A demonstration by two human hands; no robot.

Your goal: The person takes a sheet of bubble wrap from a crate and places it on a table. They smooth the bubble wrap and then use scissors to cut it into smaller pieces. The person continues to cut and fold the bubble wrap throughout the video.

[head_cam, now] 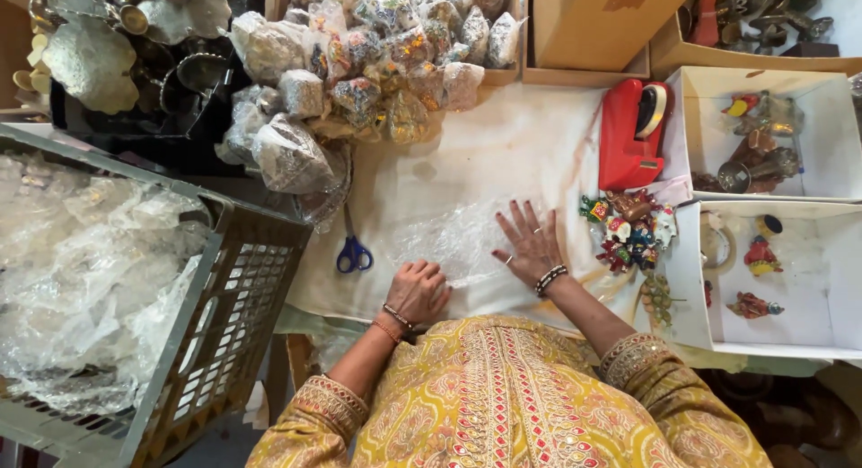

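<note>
A sheet of clear bubble wrap (453, 239) lies flat on the white cloth-covered tabletop (503, 145), directly under both hands. The right hand (530, 244) is spread wide, palm down, fingers fanned toward 12 o'clock, pressing the sheet's right part; it grips nothing. The left hand (417, 290) sits at the sheet's lower left corner, fingers curled under into a loose fist, knuckles up; whether it pinches the wrap's edge cannot be told. The sheet's long axis seems to run from 9 to 3 o'clock, though its edges are faint against the cloth.

From the right hand, a cluster of small painted figurines (628, 230) lies near at 3 o'clock, nearer to it than to the left hand, and a red tape dispenser (631, 131) stands at 1 o'clock. Blue-handled scissors (354, 251) lie at 10 o'clock from the left hand. A heap of already wrapped bundles (359, 82) fills 11 o'clock, a grey crate (224, 315) of bubble wrap stands at 9 o'clock, and white cardboard boxes (835, 279) holding more figurines crowd the right side.
</note>
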